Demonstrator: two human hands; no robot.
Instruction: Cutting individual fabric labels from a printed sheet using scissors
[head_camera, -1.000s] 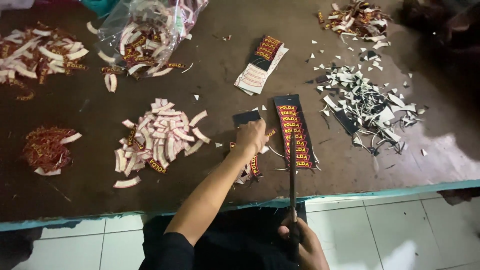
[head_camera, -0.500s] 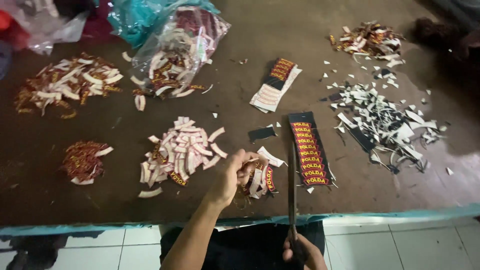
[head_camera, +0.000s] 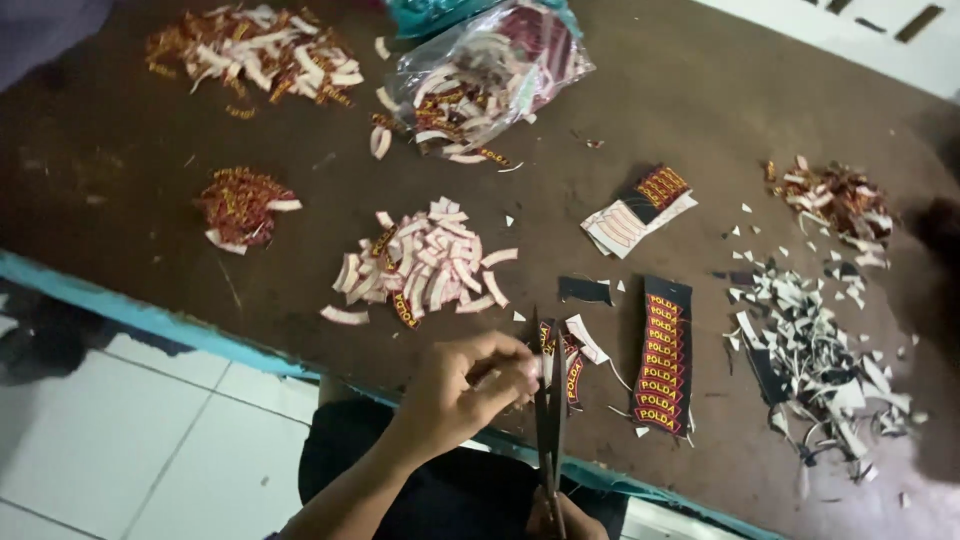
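Head view: at the near edge of the brown table (head_camera: 150, 190), the left hand (head_camera: 465, 385) pinches a small dark red-and-yellow woven label piece (head_camera: 568, 368) against the dark scissors (head_camera: 548, 420), gripped low by the right hand (head_camera: 560, 515), beside a black label strip (head_camera: 662, 355).

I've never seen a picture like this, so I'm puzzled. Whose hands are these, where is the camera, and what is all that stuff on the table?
The camera sits on a person's head and looks down, so you see that person's own hands. The left hand pinches a small dark label piece with red and yellow stitching. The right hand, mostly out of the picture, works the long dark scissors, whose blades meet that piece. On the brown table lie a dark strip of uncut labels, a heap of curved white and red cut labels, grey and white scraps, and a clear plastic bag holding more labels.
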